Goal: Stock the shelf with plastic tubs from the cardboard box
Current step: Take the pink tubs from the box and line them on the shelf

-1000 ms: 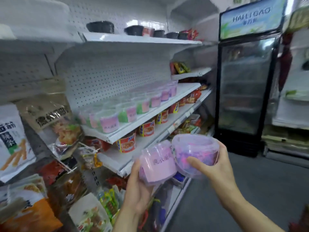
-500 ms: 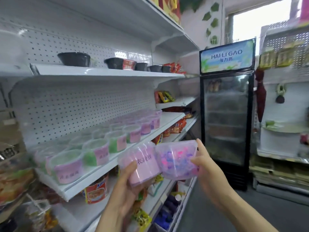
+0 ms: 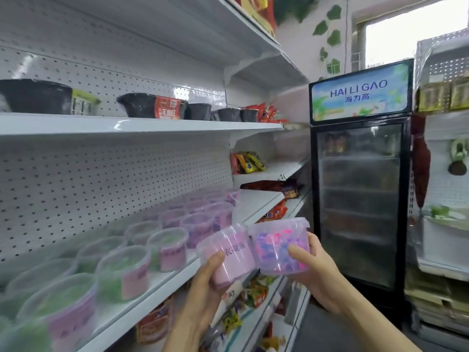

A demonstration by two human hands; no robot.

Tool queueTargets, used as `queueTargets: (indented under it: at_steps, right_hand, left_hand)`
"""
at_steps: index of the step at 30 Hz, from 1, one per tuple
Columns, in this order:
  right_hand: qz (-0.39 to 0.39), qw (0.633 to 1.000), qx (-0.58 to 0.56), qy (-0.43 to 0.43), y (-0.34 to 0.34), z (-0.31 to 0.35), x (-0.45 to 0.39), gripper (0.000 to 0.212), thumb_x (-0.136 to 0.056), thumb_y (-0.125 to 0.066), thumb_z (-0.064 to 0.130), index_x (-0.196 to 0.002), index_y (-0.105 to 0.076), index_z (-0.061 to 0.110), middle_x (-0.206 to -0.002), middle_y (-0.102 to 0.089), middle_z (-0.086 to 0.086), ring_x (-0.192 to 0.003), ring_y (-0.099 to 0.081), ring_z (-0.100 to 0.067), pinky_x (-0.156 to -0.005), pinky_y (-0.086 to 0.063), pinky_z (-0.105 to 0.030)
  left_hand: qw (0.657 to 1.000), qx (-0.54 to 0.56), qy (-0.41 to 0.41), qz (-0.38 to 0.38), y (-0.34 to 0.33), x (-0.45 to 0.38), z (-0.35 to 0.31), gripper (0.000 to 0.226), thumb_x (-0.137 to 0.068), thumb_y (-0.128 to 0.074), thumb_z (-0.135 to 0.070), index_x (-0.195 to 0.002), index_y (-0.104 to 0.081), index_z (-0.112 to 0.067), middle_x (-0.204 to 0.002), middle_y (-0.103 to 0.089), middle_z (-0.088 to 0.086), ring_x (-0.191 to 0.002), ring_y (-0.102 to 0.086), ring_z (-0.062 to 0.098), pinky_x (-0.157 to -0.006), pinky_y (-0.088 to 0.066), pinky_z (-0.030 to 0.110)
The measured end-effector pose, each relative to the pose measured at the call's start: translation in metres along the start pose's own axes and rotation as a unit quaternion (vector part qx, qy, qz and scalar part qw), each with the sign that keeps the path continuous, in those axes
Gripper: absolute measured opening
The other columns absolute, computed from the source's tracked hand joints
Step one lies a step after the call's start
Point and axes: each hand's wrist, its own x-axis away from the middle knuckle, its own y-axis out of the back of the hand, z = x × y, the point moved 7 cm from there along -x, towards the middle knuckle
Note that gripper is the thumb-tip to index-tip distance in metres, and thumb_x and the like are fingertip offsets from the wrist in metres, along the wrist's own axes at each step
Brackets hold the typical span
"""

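Observation:
My left hand grips a clear plastic tub with a pink label, tilted, just in front of the middle shelf's edge. My right hand grips a second clear tub full of pink and blue pieces, touching the first tub's right side. The white shelf holds a long row of similar tubs, green-filled ones at the near end and purple ones farther along. Bare shelf surface shows past the last purple tub. The cardboard box is out of view.
Black bowls stand on the shelf above. Snack packets fill the far shelves, and cans and packets the lower ones. A glass-door fridge labelled HAI LI GAO closes the aisle's end; another rack stands to the right.
Both hands have raised the two tubs from below shelf level up to the front edge of the tub shelf. My view has tilted upward and moved along the aisle.

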Motion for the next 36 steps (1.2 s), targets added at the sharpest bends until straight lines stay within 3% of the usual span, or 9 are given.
queueTargets:
  at_steps: [3, 6, 9, 14, 19, 25, 28, 33, 36]
  right_hand:
    - [0.074, 0.997, 0.025, -0.004, 0.031, -0.004, -0.036, 0.077, -0.069, -0.079, 0.032, -0.137, -0.044, 0.02, -0.131, -0.06, -0.016, -0.119, -0.059, -0.038, -0.102, -0.044, -0.059]
    - [0.055, 0.998, 0.03, 0.011, 0.074, -0.003, -0.08, 0.078, -0.065, -0.081, 0.032, -0.134, -0.046, 0.02, -0.125, -0.063, -0.015, -0.114, -0.063, -0.035, -0.099, -0.047, -0.055]
    - [0.05, 0.998, 0.036, 0.019, 0.115, 0.003, -0.133, 0.079, -0.062, -0.084, 0.032, -0.132, -0.048, 0.021, -0.123, -0.065, -0.013, -0.111, -0.065, -0.032, -0.097, -0.049, -0.052]
    - [0.054, 0.995, 0.083, 0.021, 0.163, 0.001, -0.218, 0.101, -0.054, -0.092, 0.039, -0.14, -0.04, 0.031, -0.128, -0.063, -0.002, -0.115, -0.063, -0.022, -0.101, -0.048, -0.049]
    - [0.068, 0.996, 0.063, 0.017, 0.182, -0.023, -0.285, 0.113, -0.047, -0.092, 0.042, -0.144, -0.035, 0.031, -0.13, -0.061, 0.001, -0.116, -0.062, -0.018, -0.103, -0.047, -0.046]
    - [0.069, 0.994, 0.08, 0.034, 0.195, -0.047, -0.354, 0.111, -0.047, -0.087, 0.037, -0.145, -0.034, 0.025, -0.131, -0.059, 0.0, -0.115, -0.062, -0.016, -0.098, -0.052, -0.043]
    - [0.046, 0.988, 0.139, 0.04, 0.204, -0.059, -0.389, 0.108, -0.045, -0.087, 0.041, -0.14, -0.037, 0.028, -0.129, -0.056, 0.003, -0.114, -0.06, -0.014, -0.095, -0.054, -0.039]
    - [-0.02, 0.957, 0.281, 0.073, 0.213, -0.08, -0.437, 0.101, -0.05, -0.089, 0.044, -0.134, -0.039, 0.018, -0.125, -0.044, 0.0, -0.116, -0.049, -0.015, -0.099, -0.048, -0.037]
    - [-0.039, 0.943, 0.317, 0.091, 0.213, -0.098, -0.462, 0.103, -0.054, -0.089, 0.04, -0.136, -0.035, 0.013, -0.127, -0.038, -0.004, -0.121, -0.043, -0.021, -0.102, -0.044, -0.038]
  left_hand:
    - [1.0, -0.017, -0.022, -0.013, -0.009, -0.045, 0.021, 0.09, -0.048, -0.093, -0.038, -0.126, -0.062, -0.004, -0.121, -0.07, 0.018, -0.106, -0.07, 0.027, -0.081, -0.061, 0.035]
    - [0.999, -0.021, -0.044, -0.014, -0.025, -0.095, 0.035, 0.1, -0.048, -0.097, -0.041, -0.134, -0.058, -0.005, -0.128, -0.067, 0.019, -0.118, -0.064, 0.034, -0.091, -0.058, 0.044]
    - [0.996, -0.048, -0.066, -0.032, -0.047, -0.147, 0.038, 0.103, -0.044, -0.099, -0.038, -0.133, -0.057, -0.011, -0.126, -0.068, 0.015, -0.114, -0.066, 0.032, -0.091, -0.058, 0.047]
    - [0.986, -0.052, -0.103, -0.123, -0.054, -0.219, 0.044, 0.072, -0.071, -0.081, -0.024, -0.134, -0.051, -0.007, -0.122, -0.069, 0.017, -0.097, -0.071, 0.028, -0.071, -0.059, 0.043]
    - [0.969, -0.051, -0.156, -0.184, -0.045, -0.274, 0.047, 0.076, -0.068, -0.081, -0.031, -0.133, -0.056, -0.002, -0.127, -0.065, 0.025, -0.113, -0.064, 0.038, -0.089, -0.057, 0.047]
    - [0.944, -0.064, -0.192, -0.26, -0.024, -0.322, 0.066, 0.062, -0.071, -0.083, -0.029, -0.124, -0.06, -0.007, -0.117, -0.072, 0.013, -0.099, -0.071, 0.021, -0.073, -0.058, 0.029]
    - [0.927, -0.092, -0.2, -0.304, -0.017, -0.346, 0.074, 0.076, -0.065, -0.086, -0.033, -0.129, -0.054, -0.008, -0.12, -0.07, 0.008, -0.105, -0.07, 0.019, -0.08, -0.055, 0.03]
    - [0.886, -0.184, -0.235, -0.355, -0.009, -0.373, 0.075, 0.056, -0.084, -0.078, -0.017, -0.131, -0.049, -0.008, -0.126, -0.064, 0.007, -0.102, -0.066, 0.011, -0.087, -0.049, 0.025]
    - [0.862, -0.234, -0.245, -0.377, -0.003, -0.383, 0.079, 0.062, -0.083, -0.079, -0.013, -0.135, -0.046, -0.008, -0.131, -0.06, 0.007, -0.113, -0.061, 0.016, -0.094, -0.048, 0.028]
